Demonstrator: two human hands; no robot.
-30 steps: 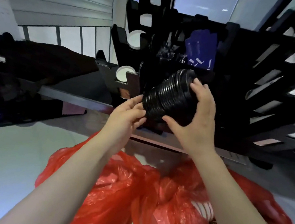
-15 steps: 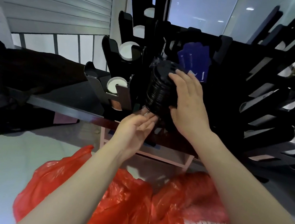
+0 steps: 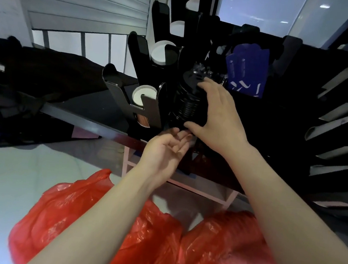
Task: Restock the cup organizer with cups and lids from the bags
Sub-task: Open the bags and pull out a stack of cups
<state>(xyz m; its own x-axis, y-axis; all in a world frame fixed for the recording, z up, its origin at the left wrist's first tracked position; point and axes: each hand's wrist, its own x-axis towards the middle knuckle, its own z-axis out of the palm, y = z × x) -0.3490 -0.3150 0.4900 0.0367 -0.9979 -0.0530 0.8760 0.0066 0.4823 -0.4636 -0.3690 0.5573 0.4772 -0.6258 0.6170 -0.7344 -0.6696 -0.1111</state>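
**Grip on the lid stack**

Right hand [image 3: 219, 113] wraps the stack of black lids [image 3: 186, 102], upright in a slot of the black cup organizer [image 3: 149, 107]. Left hand [image 3: 164, 150] cups open beneath, fingertips at the stack's base. White cups [image 3: 143, 94] fill neighbouring slots; red bags [image 3: 134, 236] lie below the counter [image 3: 87, 119] edge.

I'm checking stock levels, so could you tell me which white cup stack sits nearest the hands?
The lowest white cup stack, in the front slot just left of the black lids; the other white stacks sit higher and farther back.

Pretty dim, bluish cast, backlit from bright window [image 3: 260, 8]; heavy fisheye bending at edges, slightly soft.
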